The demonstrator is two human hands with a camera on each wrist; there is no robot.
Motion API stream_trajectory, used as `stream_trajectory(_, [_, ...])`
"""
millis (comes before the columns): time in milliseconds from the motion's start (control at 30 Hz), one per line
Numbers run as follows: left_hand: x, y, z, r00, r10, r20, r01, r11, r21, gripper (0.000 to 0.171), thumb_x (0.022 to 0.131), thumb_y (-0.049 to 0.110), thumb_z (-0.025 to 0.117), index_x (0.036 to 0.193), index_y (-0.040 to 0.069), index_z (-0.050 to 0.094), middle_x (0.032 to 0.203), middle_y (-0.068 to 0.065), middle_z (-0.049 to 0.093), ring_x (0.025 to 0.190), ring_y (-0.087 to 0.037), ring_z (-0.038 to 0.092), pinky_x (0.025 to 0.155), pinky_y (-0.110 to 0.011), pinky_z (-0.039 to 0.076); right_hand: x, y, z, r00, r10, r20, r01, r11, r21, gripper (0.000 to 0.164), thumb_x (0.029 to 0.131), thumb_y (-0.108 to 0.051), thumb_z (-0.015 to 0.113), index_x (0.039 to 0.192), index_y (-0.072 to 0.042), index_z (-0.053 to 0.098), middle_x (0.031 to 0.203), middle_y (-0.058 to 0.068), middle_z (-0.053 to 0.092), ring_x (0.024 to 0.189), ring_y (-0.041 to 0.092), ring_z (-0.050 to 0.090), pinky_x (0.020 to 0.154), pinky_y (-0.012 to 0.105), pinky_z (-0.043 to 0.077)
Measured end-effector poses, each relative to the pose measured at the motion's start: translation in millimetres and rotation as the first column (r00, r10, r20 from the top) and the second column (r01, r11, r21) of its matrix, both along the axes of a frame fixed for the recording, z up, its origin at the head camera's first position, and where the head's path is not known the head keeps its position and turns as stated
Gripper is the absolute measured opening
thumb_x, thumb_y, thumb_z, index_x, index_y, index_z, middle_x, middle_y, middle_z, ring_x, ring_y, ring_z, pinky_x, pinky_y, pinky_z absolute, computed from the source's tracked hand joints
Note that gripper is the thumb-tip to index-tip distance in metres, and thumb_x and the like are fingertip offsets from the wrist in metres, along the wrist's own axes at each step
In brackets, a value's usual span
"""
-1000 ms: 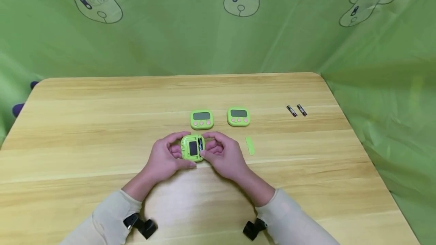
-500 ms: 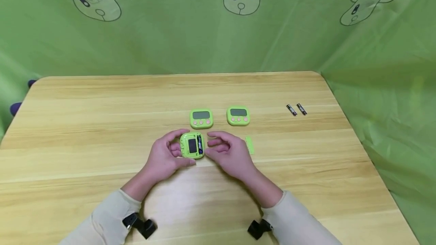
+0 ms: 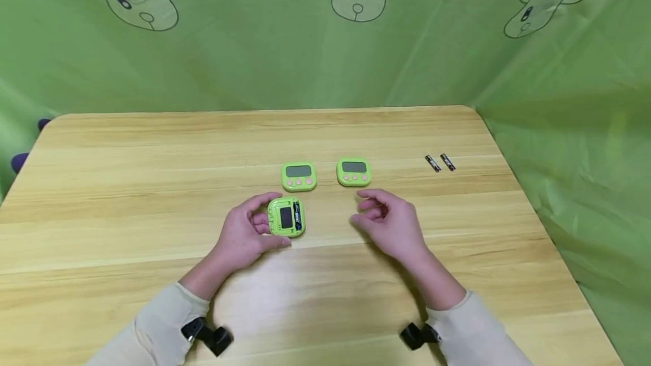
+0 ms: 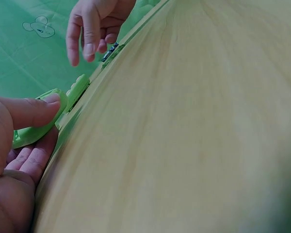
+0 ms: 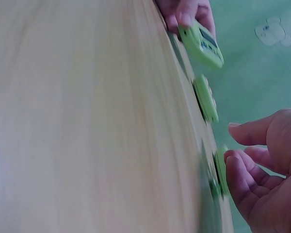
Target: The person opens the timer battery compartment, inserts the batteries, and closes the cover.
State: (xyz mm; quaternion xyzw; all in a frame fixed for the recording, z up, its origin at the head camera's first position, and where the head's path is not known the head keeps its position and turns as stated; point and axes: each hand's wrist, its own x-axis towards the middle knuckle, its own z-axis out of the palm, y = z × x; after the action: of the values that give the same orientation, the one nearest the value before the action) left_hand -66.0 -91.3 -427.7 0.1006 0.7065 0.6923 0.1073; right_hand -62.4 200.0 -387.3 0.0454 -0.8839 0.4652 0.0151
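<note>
My left hand [image 3: 243, 233] grips a green digital timer [image 3: 274, 218] by its edges, thumb along the near side. Its back faces up, and a dark battery [image 3: 297, 216] sits in the uncovered slot on its right side. In the right wrist view the held timer [image 5: 206, 51] is tilted above the table. My right hand [image 3: 390, 225] is apart from it, to the right, with thumb and forefinger spread and the other fingers loosely bent. Nothing shows between its fingers in the right wrist view. The loose green battery cover is hidden in the head view, around where this hand is.
Two more green timers, one on the left [image 3: 299, 177] and one on the right [image 3: 353, 173], lie screen up beyond my hands. Farther right are two loose batteries, one [image 3: 433, 163] beside the other [image 3: 448, 162]. A green curtain [image 3: 254, 66] hangs behind the wooden table [image 3: 152, 151].
My right hand has let go of the timer's battery side and moved right, to where the green cover lay. The left hand holds the timer nearly still.
</note>
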Motion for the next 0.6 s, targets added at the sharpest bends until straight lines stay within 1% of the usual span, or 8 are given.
stream_trajectory(67, [0.1,0.0,-0.4,1.0,-0.001,0.001,0.001,1.0,-0.001,0.089,0.058,-0.019,0.088,0.137,-0.001,0.053,0.094,-0.017,0.072,0.081,-0.029,0.072,0.072,-0.035,0.06,-1.2,8.1,-0.7,1.0,-0.026,-0.014,0.027,0.997,0.068,0.043,0.077,0.0,0.085,0.117,-0.002,0.07,0.094,0.009,0.07,0.075,0.019,0.064,0.067,0.025,0.056])
stream_trajectory(167, [0.3,0.2,0.0,1.0,-0.002,0.004,0.002,1.0,-0.004,0.089,0.058,-0.018,0.088,0.137,-0.001,0.053,0.095,-0.017,0.072,0.082,-0.029,0.072,0.072,-0.035,0.06,-3.0,17.1,-1.4,0.998,-0.051,-0.031,0.055,0.986,0.157,0.04,0.078,-0.005,0.086,0.115,-0.004,0.072,0.093,0.007,0.07,0.074,0.018,0.062,0.066,0.027,0.055])
stream_trajectory(233, [0.4,0.2,0.7,1.0,-0.001,0.005,0.001,1.0,-0.008,0.089,0.058,-0.018,0.088,0.137,-0.001,0.053,0.094,-0.017,0.072,0.082,-0.029,0.072,0.072,-0.035,0.06,-3.9,21.1,-2.1,0.998,-0.059,-0.035,0.065,0.979,0.194,0.037,0.078,-0.007,0.086,0.113,-0.005,0.073,0.092,0.007,0.07,0.073,0.017,0.062,0.066,0.029,0.055])
stream_trajectory(467, [0.1,0.3,0.8,1.0,-0.003,-0.003,0.003,1.0,-0.011,0.089,0.058,-0.018,0.088,0.138,-0.001,0.053,0.095,-0.017,0.072,0.082,-0.029,0.072,0.072,-0.035,0.06,-5.5,25.1,-5.5,0.998,-0.066,0.006,0.062,0.971,0.229,0.037,0.079,-0.009,0.086,0.113,-0.006,0.072,0.093,0.005,0.07,0.075,0.017,0.062,0.067,0.032,0.055])
stream_trajectory(600, [0.3,0.5,-0.8,1.0,-0.012,0.001,0.012,1.0,0.01,0.088,0.058,-0.018,0.088,0.138,-0.002,0.052,0.098,-0.018,0.072,0.084,-0.029,0.072,0.074,-0.035,0.06,-6.0,24.0,-5.8,0.997,-0.063,0.04,0.052,0.971,0.234,0.034,0.08,-0.006,0.084,0.112,-0.005,0.071,0.093,0.005,0.07,0.076,0.017,0.063,0.068,0.031,0.055])
